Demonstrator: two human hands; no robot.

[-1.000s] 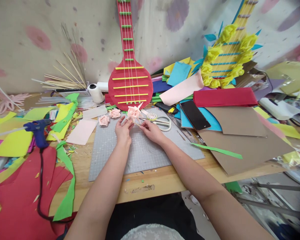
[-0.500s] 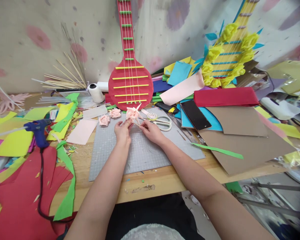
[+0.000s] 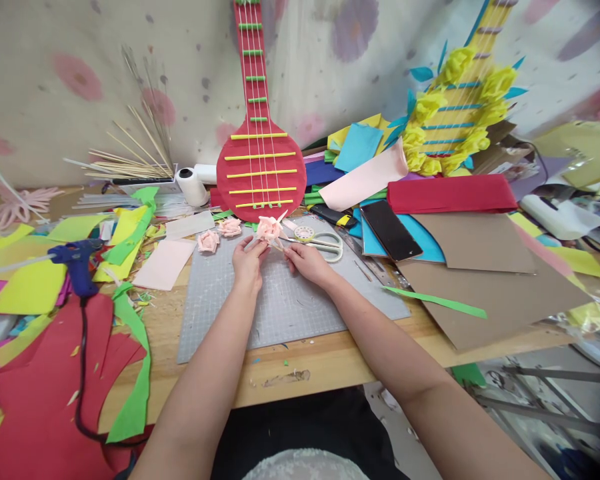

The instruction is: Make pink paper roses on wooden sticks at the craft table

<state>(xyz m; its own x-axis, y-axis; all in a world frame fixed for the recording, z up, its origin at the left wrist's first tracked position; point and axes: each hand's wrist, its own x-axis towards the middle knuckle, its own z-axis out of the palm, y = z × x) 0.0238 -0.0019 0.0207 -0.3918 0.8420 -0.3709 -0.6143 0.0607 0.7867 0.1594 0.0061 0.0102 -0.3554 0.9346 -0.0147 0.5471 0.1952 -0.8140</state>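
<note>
A pale pink paper flower [image 3: 269, 229] with layered petals is held just above the grey cutting mat [image 3: 300, 300]. My left hand [image 3: 249, 260] pinches its base from the left. From the right, my right hand [image 3: 306, 261] is closed with its fingertips on a thin pink strip at the flower's lower right edge. Two finished-looking pink paper roses [image 3: 219, 235] lie on the mat to the left of my hands. White-handled scissors [image 3: 329, 247] rest just beyond my right hand, beside a small round dial of pins [image 3: 305, 233].
A red paper instrument [image 3: 261, 170] leans on the wall behind the mat. On the left lie a blue glue gun [image 3: 80, 263] with its cord and coloured paper scraps. A black phone [image 3: 391, 230] and brown card [image 3: 495, 300] lie on the right.
The pink flower has turned slightly and shifted a little right and down. Both hands have moved slightly to the right with it, still gripping.
</note>
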